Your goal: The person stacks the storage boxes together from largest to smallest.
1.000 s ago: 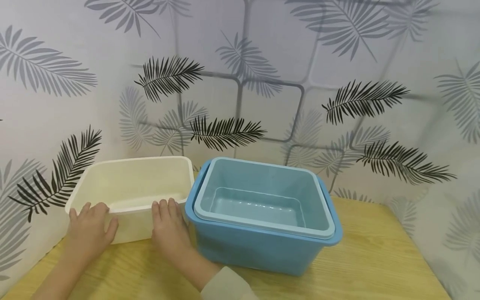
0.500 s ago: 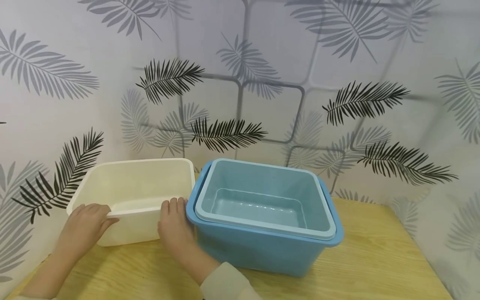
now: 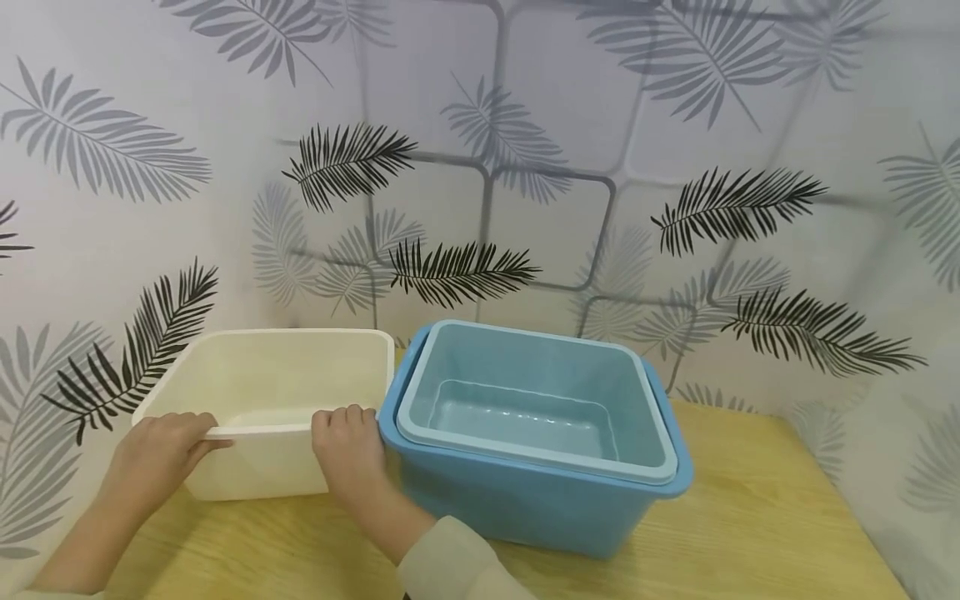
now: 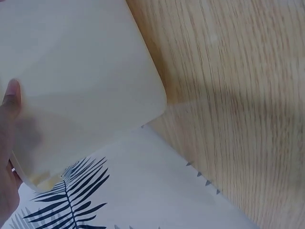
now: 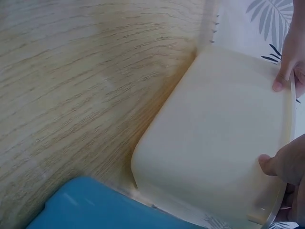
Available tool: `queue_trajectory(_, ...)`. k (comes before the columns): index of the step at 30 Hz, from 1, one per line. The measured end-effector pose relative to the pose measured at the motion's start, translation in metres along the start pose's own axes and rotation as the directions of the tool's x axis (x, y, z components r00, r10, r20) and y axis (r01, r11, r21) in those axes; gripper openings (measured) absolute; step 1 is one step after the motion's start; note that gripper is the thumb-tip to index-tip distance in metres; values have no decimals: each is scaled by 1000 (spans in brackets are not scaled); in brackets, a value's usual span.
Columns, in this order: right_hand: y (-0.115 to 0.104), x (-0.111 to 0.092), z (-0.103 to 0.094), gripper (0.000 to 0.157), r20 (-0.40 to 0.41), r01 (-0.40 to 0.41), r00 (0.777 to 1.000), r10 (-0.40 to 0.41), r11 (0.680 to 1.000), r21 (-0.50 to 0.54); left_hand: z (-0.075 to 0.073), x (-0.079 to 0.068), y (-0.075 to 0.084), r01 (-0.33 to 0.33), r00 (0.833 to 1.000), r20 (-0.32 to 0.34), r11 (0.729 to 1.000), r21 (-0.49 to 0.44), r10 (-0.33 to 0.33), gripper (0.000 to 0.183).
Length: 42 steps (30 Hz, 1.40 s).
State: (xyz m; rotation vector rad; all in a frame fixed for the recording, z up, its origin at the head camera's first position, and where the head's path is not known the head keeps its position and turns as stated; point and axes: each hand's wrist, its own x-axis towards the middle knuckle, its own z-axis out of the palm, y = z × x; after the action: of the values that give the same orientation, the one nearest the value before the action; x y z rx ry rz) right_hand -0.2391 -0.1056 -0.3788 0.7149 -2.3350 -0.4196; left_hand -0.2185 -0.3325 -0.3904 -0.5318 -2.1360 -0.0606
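A cream plastic bin [image 3: 262, 462] stands at the left of the table in the head view, its inside bare. My left hand [image 3: 161, 450] grips its front rim near the left corner, with the thumb [image 4: 13, 90] on the outer wall and the fingers over the edge. Near the right front corner my right hand [image 3: 351, 450] holds the same rim, its thumb [image 5: 268, 164] pressed on the outside. Right beside that hand is a blue bin [image 3: 517, 508], with a lighter blue bin [image 3: 525, 454] nested inside it.
The wooden table [image 3: 757, 508] runs under the bins and out to the right. Behind it and on both sides rises a wall [image 3: 540, 225] with a leaf pattern. The blue bin's left end is close to the cream bin.
My left hand has gone from spread fingers on the rim to curling over it, thumb outside. My right hand has shifted slightly right along the rim. The bins hold nearly the same places.
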Motion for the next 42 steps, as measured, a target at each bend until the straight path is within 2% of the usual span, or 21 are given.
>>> queue_trajectory(6, 1, 2, -5, 24, -94, -13, 996, 11, 1000, -22, -7, 3, -4, -33, 998, -55, 999, 4, 33, 59)
queue_trajectory(11, 6, 6, -11, 22, -172, -12, 985, 10, 1000, -14, -19, 10, -7, 3, 1000, -16, 1000, -7, -3, 57)
queue_trajectory(15, 10, 10, -16, 14, -274, -23, 962, 18, 1000, -15, -29, 19, -11, 37, 999, 12, 999, -26, -36, 52)
queue_trajectory(21, 18, 16, -24, 12, -302, -30, 953, 26, 1000, -9, -40, 31, -10, 72, 996, 57, 997, -13, -72, 52)
queue_trajectory(26, 27, 21, -30, 18, -407, -66, 911, 63, 998, 6, -48, 42, -10, 110, 987, 114, 994, 7, -110, 46)
queue_trajectory(30, 35, 25, -37, 20, -449, -85, 889, 88, 996, 28, -54, 52, -11, 98, 991, 89, 995, 10, -98, 48)
queue_trajectory(33, 41, 29, -42, 24, -502, -98, 858, 109, 994, 48, -58, 62, -11, 60, 997, 46, 998, 9, -61, 55)
queue_trajectory(37, 50, 33, -50, 28, -566, -117, 814, 129, 991, 57, -65, 74, -11, 41, 998, 36, 999, 11, -41, 61)
queue_trajectory(42, 60, 38, -59, 29, -585, -121, 800, 131, 991, 56, -73, 89, -11, 18, 1000, 24, 1000, 2, -18, 62)
